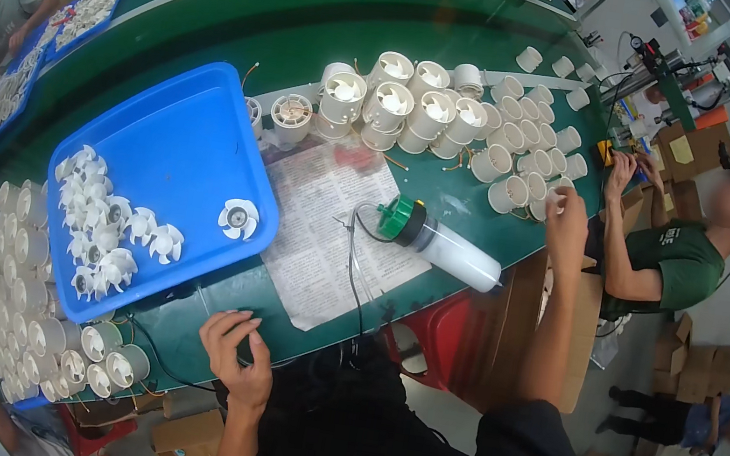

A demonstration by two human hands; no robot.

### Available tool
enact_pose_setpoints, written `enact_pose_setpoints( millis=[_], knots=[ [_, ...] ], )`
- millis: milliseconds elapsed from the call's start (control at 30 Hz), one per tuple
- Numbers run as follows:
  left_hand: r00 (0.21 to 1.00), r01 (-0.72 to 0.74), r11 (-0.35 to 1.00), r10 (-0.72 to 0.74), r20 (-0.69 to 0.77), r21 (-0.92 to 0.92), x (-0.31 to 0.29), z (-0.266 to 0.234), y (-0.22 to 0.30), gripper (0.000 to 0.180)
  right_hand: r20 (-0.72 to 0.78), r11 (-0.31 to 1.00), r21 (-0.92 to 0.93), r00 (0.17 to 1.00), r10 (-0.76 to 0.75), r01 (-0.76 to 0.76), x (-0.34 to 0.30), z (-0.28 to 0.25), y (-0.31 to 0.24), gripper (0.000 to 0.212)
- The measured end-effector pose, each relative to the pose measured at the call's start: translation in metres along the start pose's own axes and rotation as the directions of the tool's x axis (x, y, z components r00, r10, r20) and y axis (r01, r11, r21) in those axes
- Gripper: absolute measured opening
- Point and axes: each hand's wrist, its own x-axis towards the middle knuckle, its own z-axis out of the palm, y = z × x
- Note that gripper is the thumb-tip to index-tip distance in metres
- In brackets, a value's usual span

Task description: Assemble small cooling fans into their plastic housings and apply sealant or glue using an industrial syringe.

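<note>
Reads as a pick-up step, judging by the reach toward the loose white cups (509, 193) at the right of the green worktop (223, 294), with no blades visible inside; next move probably calls for pinching one cup by its wall, lifting clear without knocking neighbours, and minding thin wires (462, 159); then likely pairing with a white fan wheel (239, 219), lying apart from the heap in the blue tray (182, 125), well to the left; see right hand (566, 222) at the outer edge of the cluster, fingers bent and partly covering one cup; cannot tell whether gripping, touching or just above; see left hand (239, 362) near the worktop's front edge, fingers spread and loosely curled, holding nothing visible; between the hands, note newspaper sheet (315, 211) with a green-capped white cylinder (460, 256) lying partly across; behind, see stacked cups with blades (344, 93) already inside; keep clear of the cylinder when carrying back leftward.
</note>
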Motion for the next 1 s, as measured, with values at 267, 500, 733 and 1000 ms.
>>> enact_pose_setpoints(
  millis=[267, 500, 733, 1000],
  knots=[
    [0.997, 0.076, 0.997, -0.075, -0.019, 0.032, -0.002, 0.004, -0.005, 0.011, 0.189, 0.999, 0.049, 0.982, -0.006, -0.003, 0.022, 0.021, 0.033, 0.020],
    [0.992, 0.128, 0.992, -0.128, 0.010, -0.004, 0.002, 0.006, -0.004, 0.014, 0.175, 0.996, 0.015, 0.981, 0.079, -0.083, 0.022, 0.033, 0.019, 0.034],
    [0.989, 0.139, 0.990, -0.140, 0.041, 0.020, 0.002, 0.006, -0.003, 0.015, 0.354, 0.985, -0.007, 0.920, 0.166, -0.174, 0.042, 0.033, -0.004, 0.043],
    [0.988, 0.149, 0.989, -0.150, 0.038, 0.018, 0.003, 0.006, -0.003, 0.016, 0.273, 0.986, 0.159, 0.962, -0.002, -0.043, 0.032, 0.019, -0.043, 0.029]
  ],
)
